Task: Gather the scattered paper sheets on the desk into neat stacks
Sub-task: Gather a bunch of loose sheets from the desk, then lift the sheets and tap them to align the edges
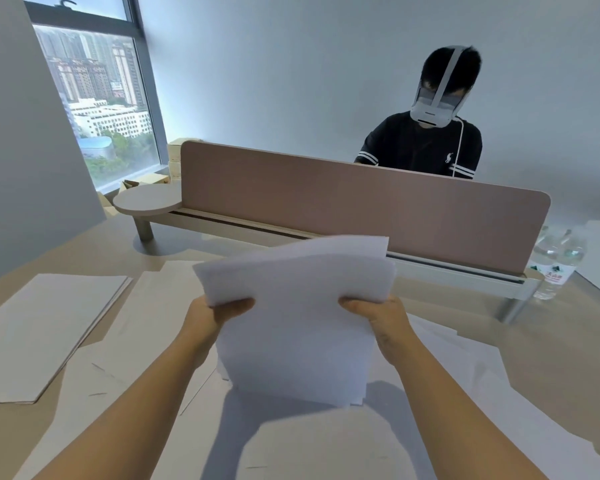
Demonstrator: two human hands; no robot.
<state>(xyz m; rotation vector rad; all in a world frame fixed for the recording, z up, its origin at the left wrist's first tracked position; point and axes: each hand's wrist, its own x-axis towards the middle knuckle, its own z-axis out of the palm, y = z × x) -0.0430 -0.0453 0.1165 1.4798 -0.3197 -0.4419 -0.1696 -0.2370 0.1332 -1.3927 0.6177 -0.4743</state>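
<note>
Right now both hands, left and right, are gripping the sheaf by its side edges at frame centre, standing it upright, lower edge nearing loose sheets below.

Pink desk divider spans mid-frame. Left of it: round side shelf, tall window admitting daylight. Behind it: plain pale wall.

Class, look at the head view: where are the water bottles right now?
The water bottles stand at the far right of the desk, just past the right end of the pink divider panel.
</note>
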